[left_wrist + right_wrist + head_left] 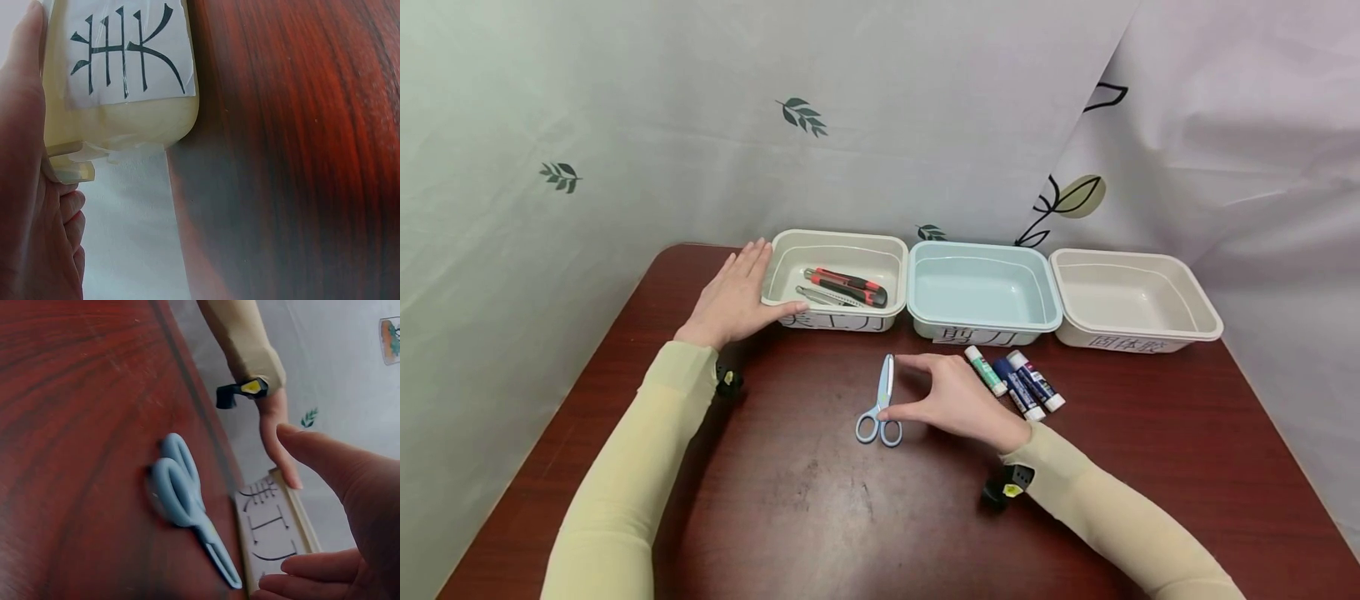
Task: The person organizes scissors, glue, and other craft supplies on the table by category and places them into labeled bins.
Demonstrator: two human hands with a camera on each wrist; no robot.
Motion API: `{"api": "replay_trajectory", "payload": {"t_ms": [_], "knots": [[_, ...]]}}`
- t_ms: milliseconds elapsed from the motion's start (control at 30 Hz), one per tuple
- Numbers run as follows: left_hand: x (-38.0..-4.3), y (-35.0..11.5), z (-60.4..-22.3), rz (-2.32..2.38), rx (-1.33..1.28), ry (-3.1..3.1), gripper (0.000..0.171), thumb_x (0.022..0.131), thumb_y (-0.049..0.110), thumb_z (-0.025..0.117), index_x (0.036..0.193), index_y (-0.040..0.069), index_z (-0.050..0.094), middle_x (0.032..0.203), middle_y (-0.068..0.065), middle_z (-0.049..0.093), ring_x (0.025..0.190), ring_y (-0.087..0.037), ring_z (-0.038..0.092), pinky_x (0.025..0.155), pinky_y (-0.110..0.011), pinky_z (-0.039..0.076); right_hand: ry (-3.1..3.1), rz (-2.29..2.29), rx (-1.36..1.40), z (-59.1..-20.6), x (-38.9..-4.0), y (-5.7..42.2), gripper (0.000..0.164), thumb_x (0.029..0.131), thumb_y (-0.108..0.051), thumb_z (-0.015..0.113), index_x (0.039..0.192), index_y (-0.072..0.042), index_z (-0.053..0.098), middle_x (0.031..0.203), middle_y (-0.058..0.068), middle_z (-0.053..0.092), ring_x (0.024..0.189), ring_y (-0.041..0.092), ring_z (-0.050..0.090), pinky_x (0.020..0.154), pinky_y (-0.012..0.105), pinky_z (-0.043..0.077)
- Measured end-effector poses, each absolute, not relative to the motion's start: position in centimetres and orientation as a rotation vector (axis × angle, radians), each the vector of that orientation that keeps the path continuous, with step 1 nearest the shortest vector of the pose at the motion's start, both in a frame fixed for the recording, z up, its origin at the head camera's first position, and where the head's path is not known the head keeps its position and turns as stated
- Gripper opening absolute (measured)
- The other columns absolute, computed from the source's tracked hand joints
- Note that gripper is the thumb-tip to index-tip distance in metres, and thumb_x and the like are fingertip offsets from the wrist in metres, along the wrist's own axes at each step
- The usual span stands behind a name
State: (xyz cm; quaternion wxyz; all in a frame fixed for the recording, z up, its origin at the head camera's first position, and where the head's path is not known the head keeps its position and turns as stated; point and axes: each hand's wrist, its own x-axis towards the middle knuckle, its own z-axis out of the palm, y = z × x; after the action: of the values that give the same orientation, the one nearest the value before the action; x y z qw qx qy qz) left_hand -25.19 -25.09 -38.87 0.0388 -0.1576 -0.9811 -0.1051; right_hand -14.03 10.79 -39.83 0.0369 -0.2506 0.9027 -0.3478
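My left hand (733, 292) rests on the left end of a beige plastic bin (891, 243), fingers extended along its side and thumb over the front rim. Inside lie red-and-black utility knives (846, 287) and a silver one. Light-blue scissors (883, 400) lie closed on the table, blades pointing toward the bins. Over them hovers my right hand (958, 400), its thumb and fingers spread apart. In the right wrist view a gap shows between that hand and the scissors (178, 490). The bin's paper label (128, 53) fills the upper part of the left wrist view.
A light-blue bin (981, 287) stands in the middle of the row, with another beige bin (1131, 292) to its right. Three glue sticks (985, 371) lie beside my right hand. Behind the dark red table (790, 500) hangs a pale leaf-patterned curtain (700, 125).
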Motion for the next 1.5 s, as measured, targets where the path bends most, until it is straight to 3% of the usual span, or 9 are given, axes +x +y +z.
{"api": "replay_trajectory", "payload": {"t_ms": [167,400,600,733,1033,1233,1500], "knots": [[-25.2,-25.1,-38.9,-0.325,-0.481,-3.010,0.120,0.086,0.081,0.054,0.162,-0.002,0.012,0.167,-0.022,0.011,0.154,-0.032,0.006,0.124,-0.043,0.001,2.745,-1.094,-0.835,-40.6,-13.7,10.4,0.080,0.070,-0.062,0.087,0.132,-0.013,0.071,0.123,-0.004,0.071,0.115,0.010,0.063,0.097,0.033,0.051],[-25.2,-25.2,-38.9,-0.326,-0.476,-3.019,0.121,0.085,0.082,0.052,0.162,-0.001,0.011,0.168,-0.020,0.010,0.155,-0.031,0.005,0.124,-0.043,0.000,2.744,-1.057,-0.794,-41.0,-13.3,9.5,0.080,0.070,-0.059,0.089,0.130,-0.010,0.071,0.116,-0.004,0.073,0.109,0.012,0.065,0.093,0.035,0.052],[-25.2,-25.1,-38.9,-0.317,-0.477,-3.019,0.121,0.085,0.083,0.052,0.162,-0.001,0.010,0.168,-0.020,0.009,0.154,-0.033,0.006,0.124,-0.044,0.001,2.707,-1.026,-0.785,-41.1,-13.3,8.8,0.082,0.072,-0.060,0.087,0.134,-0.008,0.068,0.105,-0.005,0.073,0.093,0.011,0.064,0.081,0.031,0.052],[-25.2,-25.1,-38.9,-0.318,-0.474,-3.024,0.121,0.085,0.083,0.051,0.162,-0.001,0.010,0.168,-0.020,0.009,0.154,-0.033,0.007,0.124,-0.043,0.000,2.685,-1.026,-0.869,-41.3,-13.3,8.4,0.080,0.074,-0.054,0.088,0.135,-0.006,0.067,0.113,-0.002,0.073,0.087,0.011,0.062,0.075,0.028,0.051],[-25.2,-25.0,-38.7,-0.330,-0.482,-3.008,0.120,0.086,0.081,0.053,0.161,-0.003,0.012,0.167,-0.021,0.011,0.154,-0.033,0.007,0.124,-0.045,0.003,2.727,-0.941,-1.040,-41.5,-13.1,9.0,0.071,0.072,-0.030,0.094,0.132,-0.004,0.067,0.124,0.005,0.069,0.112,0.016,0.064,0.094,0.036,0.053],[-25.0,-24.8,-38.6,-0.344,-0.483,-3.007,0.121,0.086,0.081,0.054,0.161,-0.003,0.012,0.167,-0.021,0.010,0.154,-0.031,0.006,0.124,-0.043,0.002,2.795,-0.847,-1.029,-41.6,-13.1,10.6,0.060,0.075,-0.024,0.090,0.127,-0.003,0.069,0.119,0.005,0.069,0.110,0.020,0.063,0.094,0.040,0.052],[-25.0,-25.0,-38.8,-0.343,-0.486,-3.004,0.120,0.086,0.080,0.055,0.161,-0.003,0.013,0.167,-0.022,0.011,0.154,-0.032,0.006,0.124,-0.045,0.003,2.842,-0.784,-1.033,-41.5,-13.0,11.9,0.065,0.069,-0.030,0.095,0.124,-0.003,0.071,0.112,0.003,0.068,0.102,0.018,0.061,0.089,0.038,0.051]]}}
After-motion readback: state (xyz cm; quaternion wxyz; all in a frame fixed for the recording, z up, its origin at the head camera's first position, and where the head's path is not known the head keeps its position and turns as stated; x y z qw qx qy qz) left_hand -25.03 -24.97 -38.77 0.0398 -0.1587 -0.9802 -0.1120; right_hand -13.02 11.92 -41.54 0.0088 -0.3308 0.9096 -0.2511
